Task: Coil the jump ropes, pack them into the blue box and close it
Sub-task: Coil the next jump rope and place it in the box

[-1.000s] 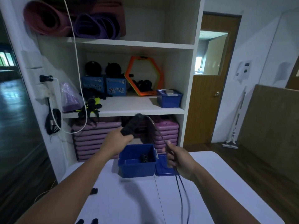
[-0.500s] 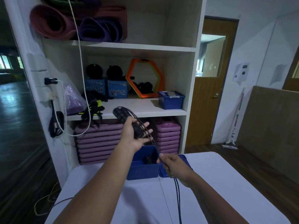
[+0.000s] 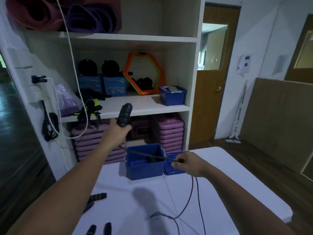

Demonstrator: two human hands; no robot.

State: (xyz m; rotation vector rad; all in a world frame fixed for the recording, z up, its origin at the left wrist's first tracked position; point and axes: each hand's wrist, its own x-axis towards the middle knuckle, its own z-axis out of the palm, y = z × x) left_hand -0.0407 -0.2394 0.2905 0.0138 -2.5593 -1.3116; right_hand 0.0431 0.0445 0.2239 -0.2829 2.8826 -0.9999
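near edge: two dark handle ends (image 3: 91,230) poke up at the bottom of the white table (image 3: 237,175); a loose ribbed handle (image 3: 99,196) lies flat a bit further in, left side.
slack: jump rope (image 3: 192,192) drops from the right hand (image 3: 188,164), loops on the table, runs off the near edge.
right hand: fingers curled, pinching the jump rope, held just beside the box's right side.
taut part: rope goes from the right hand up-left across the box opening toward the left hand (image 3: 118,133).
left hand: raised behind-left of the box, fist wrapped round a black grip (image 3: 125,114), top sticking up; one handle or two, cannot tell.
blue box (image 3: 144,168): at the table's far edge, open, something small and dark inside, too dim to name.
blue lid (image 3: 168,170): against the box's right side, partly behind the right hand.
behind: white shelf unit (image 3: 193,65); purple steps (image 3: 171,131) stacked low, small blue bin (image 3: 171,97) and orange hexagon (image 3: 144,73) mid shelf, rolled mats (image 3: 93,17) on top.
far: wooden door (image 3: 208,107).
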